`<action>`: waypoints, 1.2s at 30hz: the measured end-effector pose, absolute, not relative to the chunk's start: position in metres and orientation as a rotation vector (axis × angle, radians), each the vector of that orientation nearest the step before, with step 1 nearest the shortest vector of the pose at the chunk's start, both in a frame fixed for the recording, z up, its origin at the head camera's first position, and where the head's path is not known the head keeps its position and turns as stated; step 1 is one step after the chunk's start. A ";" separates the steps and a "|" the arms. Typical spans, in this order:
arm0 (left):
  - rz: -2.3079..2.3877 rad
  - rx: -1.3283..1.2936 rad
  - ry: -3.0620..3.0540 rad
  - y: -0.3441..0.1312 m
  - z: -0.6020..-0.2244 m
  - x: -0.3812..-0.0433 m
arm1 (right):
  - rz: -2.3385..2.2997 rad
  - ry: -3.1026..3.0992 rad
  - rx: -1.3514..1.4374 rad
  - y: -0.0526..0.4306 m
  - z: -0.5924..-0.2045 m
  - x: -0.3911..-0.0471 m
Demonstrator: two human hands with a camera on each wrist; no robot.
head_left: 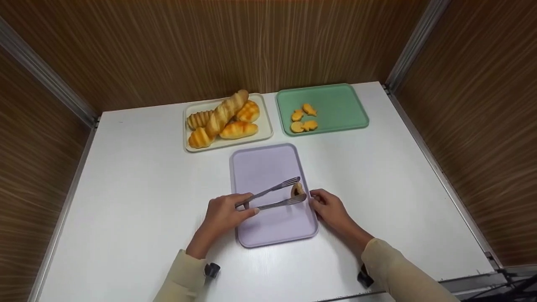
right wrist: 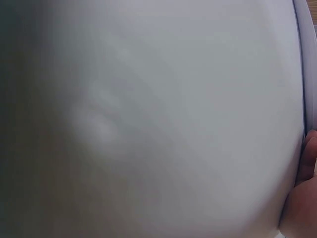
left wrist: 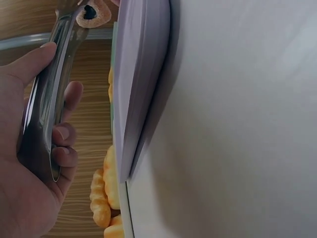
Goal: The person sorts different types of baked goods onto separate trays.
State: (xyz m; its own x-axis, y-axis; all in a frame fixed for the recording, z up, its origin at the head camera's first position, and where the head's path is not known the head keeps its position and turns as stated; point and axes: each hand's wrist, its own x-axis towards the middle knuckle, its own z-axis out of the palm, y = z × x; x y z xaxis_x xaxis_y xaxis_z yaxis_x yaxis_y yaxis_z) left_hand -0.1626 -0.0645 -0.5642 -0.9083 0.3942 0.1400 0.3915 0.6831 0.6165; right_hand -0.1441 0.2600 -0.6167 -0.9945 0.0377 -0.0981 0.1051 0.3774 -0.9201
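My left hand (head_left: pixel 226 214) grips metal tongs (head_left: pixel 277 204) over the lilac tray (head_left: pixel 264 163). Between the tong tips is a small brown bread piece with a dark centre (head_left: pixel 295 189), tilted up near the tray's right side; I cannot tell whether both tips touch it. In the left wrist view, thumb and fingers wrap the tongs (left wrist: pixel 47 94), and the bread piece (left wrist: pixel 99 17) shows at the top. My right hand (head_left: pixel 333 209) holds the tray's right rim with curled fingers; in the right wrist view only part of that hand (right wrist: pixel 302 208) shows at the edge.
A cream tray (head_left: pixel 265 132) behind and to the left bears several breads (head_left: pixel 228 111), one long loaf lying across the others. To its right, a green tray (head_left: pixel 340 105) carries several small golden biscuits (head_left: pixel 309 110). Wood-grain panels (head_left: pixel 235 46) enclose the white table (head_left: pixel 147 180).
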 end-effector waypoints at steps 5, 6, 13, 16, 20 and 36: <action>1.019 0.672 2.926 -0.058 -0.559 -0.185 | -1.716 2.557 0.157 0.260 -0.617 -0.144; 1.012 0.666 2.933 -0.056 -0.557 -0.190 | -1.711 2.560 0.164 0.260 -0.617 -0.144; 1.017 0.675 2.955 -0.038 -0.543 -0.229 | -1.657 2.594 0.190 0.259 -0.616 -0.145; 1.023 0.658 2.950 -0.025 -0.537 -0.248 | -1.672 2.583 0.198 0.259 -0.615 -0.145; 1.025 0.606 2.929 -0.006 -0.532 -0.274 | -1.691 2.576 0.180 0.260 -0.616 -0.145; 1.150 0.417 2.884 0.079 -0.525 -0.355 | -1.719 2.566 0.138 0.259 -0.617 -0.143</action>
State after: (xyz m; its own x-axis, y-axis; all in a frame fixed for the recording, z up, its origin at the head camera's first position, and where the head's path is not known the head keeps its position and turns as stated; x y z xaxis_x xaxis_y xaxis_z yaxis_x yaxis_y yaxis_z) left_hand -0.3553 0.0791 -0.5245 -0.9646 0.2480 0.0896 0.2416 0.6952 0.6770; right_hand -0.1432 0.2593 -0.6169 -0.9947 0.0465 -0.0913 0.1021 0.3783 -0.9200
